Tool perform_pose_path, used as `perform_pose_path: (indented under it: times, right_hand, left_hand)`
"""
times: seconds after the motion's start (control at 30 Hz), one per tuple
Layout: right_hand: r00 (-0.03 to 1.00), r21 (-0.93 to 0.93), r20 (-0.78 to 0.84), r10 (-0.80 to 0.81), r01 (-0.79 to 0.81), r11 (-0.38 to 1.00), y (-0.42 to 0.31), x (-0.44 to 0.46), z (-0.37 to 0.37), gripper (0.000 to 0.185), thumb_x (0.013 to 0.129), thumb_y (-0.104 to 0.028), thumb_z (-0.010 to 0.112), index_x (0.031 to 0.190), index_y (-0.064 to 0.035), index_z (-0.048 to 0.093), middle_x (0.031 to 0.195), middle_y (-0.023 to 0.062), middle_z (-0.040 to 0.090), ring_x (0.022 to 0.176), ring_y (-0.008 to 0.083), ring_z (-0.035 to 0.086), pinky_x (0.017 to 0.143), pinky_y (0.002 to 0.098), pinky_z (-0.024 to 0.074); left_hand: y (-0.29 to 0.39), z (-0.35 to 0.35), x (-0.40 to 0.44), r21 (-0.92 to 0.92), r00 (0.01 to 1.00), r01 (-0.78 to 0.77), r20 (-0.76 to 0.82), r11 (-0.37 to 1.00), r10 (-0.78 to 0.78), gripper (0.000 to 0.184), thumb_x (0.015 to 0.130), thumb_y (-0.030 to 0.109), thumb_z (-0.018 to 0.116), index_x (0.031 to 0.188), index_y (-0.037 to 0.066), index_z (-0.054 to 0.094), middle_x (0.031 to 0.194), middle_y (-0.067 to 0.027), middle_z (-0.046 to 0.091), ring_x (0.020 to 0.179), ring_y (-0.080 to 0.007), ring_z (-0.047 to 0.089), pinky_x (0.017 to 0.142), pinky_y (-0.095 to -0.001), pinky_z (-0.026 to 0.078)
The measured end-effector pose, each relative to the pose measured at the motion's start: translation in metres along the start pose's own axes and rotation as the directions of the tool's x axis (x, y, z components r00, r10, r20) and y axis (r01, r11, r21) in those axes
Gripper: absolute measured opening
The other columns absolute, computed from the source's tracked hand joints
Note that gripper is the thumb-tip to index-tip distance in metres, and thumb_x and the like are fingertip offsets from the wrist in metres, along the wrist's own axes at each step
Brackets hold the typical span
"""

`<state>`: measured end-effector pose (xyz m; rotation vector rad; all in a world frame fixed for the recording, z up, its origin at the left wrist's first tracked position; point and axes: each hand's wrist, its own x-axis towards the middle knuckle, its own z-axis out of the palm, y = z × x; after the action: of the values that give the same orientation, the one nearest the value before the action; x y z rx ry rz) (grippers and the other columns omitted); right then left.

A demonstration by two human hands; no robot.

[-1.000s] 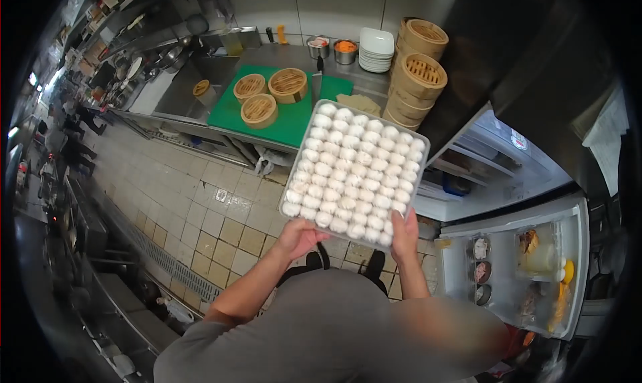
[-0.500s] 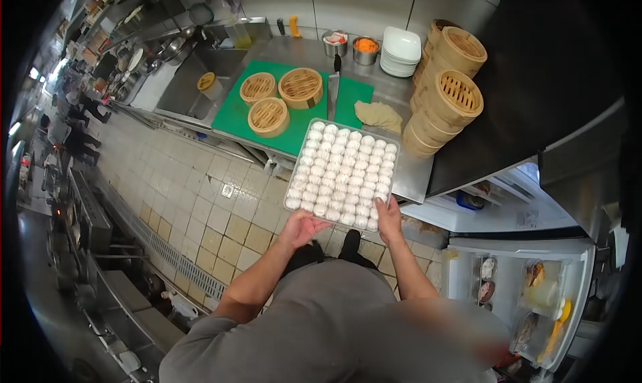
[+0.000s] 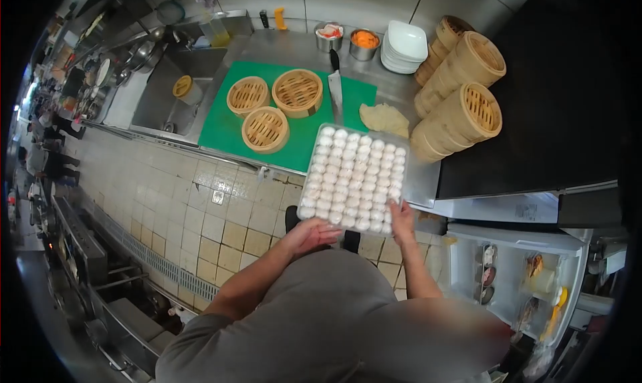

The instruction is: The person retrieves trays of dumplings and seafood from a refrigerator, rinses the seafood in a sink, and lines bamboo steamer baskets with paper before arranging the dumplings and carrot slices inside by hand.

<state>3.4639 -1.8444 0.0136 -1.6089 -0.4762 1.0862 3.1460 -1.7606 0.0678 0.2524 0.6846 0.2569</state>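
A clear plastic tray point(image 3: 303, 212) packed with rows of small white pleated buns point(image 3: 354, 176) is in both my hands, at the near edge of the counter. My left hand point(image 3: 313, 234) supports its near-left corner, with the fingers partly under it. At the near-right corner my right hand point(image 3: 402, 221) grips the side, thumb on top. Beyond the tray lies a green cutting board point(image 3: 217, 136) with three bamboo steamers point(image 3: 265, 129) on it. A cleaver point(image 3: 336, 92) and a beige cloth point(image 3: 384, 119) lie just past the tray's far edge.
Stacked bamboo steamers point(image 3: 461, 119) and white dishes point(image 3: 404, 47) stand at the counter's right and back. Two metal cups point(image 3: 329, 39) hold food. A sink point(image 3: 180, 82) is at left. The open fridge door point(image 3: 515, 286) juts out at right; a cooking station point(image 3: 87, 249) lies left.
The tray and my hands have shifted slightly right and down in the view. The counter looks nearer, and less of the fridge interior shows.
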Motion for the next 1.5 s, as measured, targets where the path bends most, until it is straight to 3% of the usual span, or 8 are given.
perform_pose_path:
  times: [0.17, 0.27, 0.3, 0.53, 0.63, 0.8, 1.0, 1.5]
  right_hand:
    - [0.984, -0.049, -0.174, -0.049, 0.041, 0.998, 0.034, 0.105, -0.003, 0.037, 0.105, -0.031, 0.065, 0.121, 0.0023, 0.07, 0.108, 0.0092, 0.076, 0.094, 0.0158, 0.068, 0.084, 0.0303, 0.0534]
    - [0.961, -0.312, -0.193, -0.197, 0.13, 0.941, 0.002, 0.117, 0.002, 0.032, 0.103, -0.028, 0.064, 0.114, 0.0003, 0.074, 0.102, 0.0129, 0.077, 0.089, 0.023, 0.07, 0.084, 0.0333, 0.053]
    - [0.942, -0.572, -0.161, -0.295, 0.154, 0.806, -0.006, 0.118, 0.001, 0.03, 0.103, -0.026, 0.063, 0.112, -0.0008, 0.075, 0.099, 0.0153, 0.078, 0.087, 0.0284, 0.071, 0.085, 0.0348, 0.0536]
    - [0.9, -0.693, -0.062, -0.431, 0.272, 0.668, -0.05, 0.104, 0.007, 0.033, 0.099, -0.024, 0.065, 0.122, -0.001, 0.071, 0.12, 0.0228, 0.072, 0.111, 0.0393, 0.068, 0.098, 0.0447, 0.0523]
    - [0.889, -0.8, 0.056, -0.455, 0.312, 0.512, -0.035, 0.103, 0.008, 0.043, 0.099, -0.021, 0.064, 0.137, -0.0009, 0.061, 0.132, 0.0254, 0.065, 0.121, 0.0415, 0.063, 0.103, 0.0468, 0.0497]
    - [0.87, -0.553, 0.025, -0.492, 0.422, 0.718, -0.002, 0.108, 0.012, 0.049, 0.106, -0.02, 0.054, 0.15, 0.0012, 0.046, 0.134, 0.0296, 0.063, 0.125, 0.043, 0.061, 0.108, 0.0458, 0.0466]
    - [0.989, -0.163, -0.121, -0.082, 0.062, 0.985, 0.034, 0.141, -0.004, 0.055, 0.112, -0.04, 0.047, 0.138, 0.0064, 0.057, 0.121, 0.0255, 0.071, 0.115, 0.0308, 0.067, 0.1, 0.0396, 0.0502]
    - [0.987, -0.124, -0.159, 0.007, -0.027, 0.992, 0.063, 0.029, 0.041, 0.054, 0.113, -0.04, 0.046, 0.133, 0.0087, 0.059, 0.124, 0.0204, 0.069, 0.114, 0.0251, 0.062, 0.101, 0.0359, 0.049]
  left_hand:
    - [0.068, -0.026, 0.034, 0.413, 0.99, 0.117, -0.121, 0.903, -0.073, 0.048, 0.104, 0.037, 0.06, 0.133, -0.002, 0.061, 0.133, -0.0188, 0.067, 0.116, -0.0292, 0.069, 0.098, -0.0418, 0.056]
    - [0.101, -0.058, 0.054, 0.824, 0.914, 0.075, -0.282, 0.561, 0.293, 0.046, 0.1, 0.04, 0.068, 0.119, -0.002, 0.069, 0.094, -0.0117, 0.074, 0.079, -0.0169, 0.072, 0.069, -0.0312, 0.059]
    - [0.109, -0.063, 0.062, 0.848, 0.86, 0.019, -0.284, 0.53, 0.424, 0.044, 0.1, 0.038, 0.069, 0.115, -0.003, 0.071, 0.088, -0.0101, 0.073, 0.076, -0.0155, 0.071, 0.067, -0.0301, 0.057]
    - [0.129, -0.031, 0.108, 0.986, 0.658, -0.047, -0.092, 0.162, 0.748, 0.041, 0.097, 0.032, 0.072, 0.115, -0.006, 0.072, 0.08, -0.0125, 0.073, 0.075, -0.0219, 0.071, 0.071, -0.0355, 0.056]
    - [0.126, -0.017, 0.1, 0.975, 0.647, -0.098, -0.088, 0.198, 0.757, 0.034, 0.097, 0.029, 0.07, 0.11, -0.002, 0.074, 0.081, -0.014, 0.074, 0.076, -0.0248, 0.071, 0.074, -0.038, 0.055]
    - [0.125, -0.028, 0.11, 0.978, 0.641, 0.017, -0.17, 0.208, 0.749, 0.029, 0.099, 0.026, 0.067, 0.106, -0.001, 0.076, 0.084, -0.0153, 0.075, 0.074, -0.0237, 0.069, 0.072, -0.0368, 0.054]
    - [0.128, -0.032, 0.107, 0.958, 0.664, -0.088, -0.149, 0.274, 0.733, 0.028, 0.102, 0.023, 0.064, 0.104, -0.003, 0.075, 0.083, -0.0144, 0.074, 0.074, -0.0186, 0.066, 0.073, -0.0354, 0.053]
    - [0.109, -0.028, 0.05, 0.931, 0.501, -0.157, -0.212, 0.33, 0.839, 0.023, 0.102, 0.013, 0.065, 0.116, -0.002, 0.076, 0.089, -0.013, 0.068, 0.085, -0.0179, 0.063, 0.077, -0.0327, 0.051]
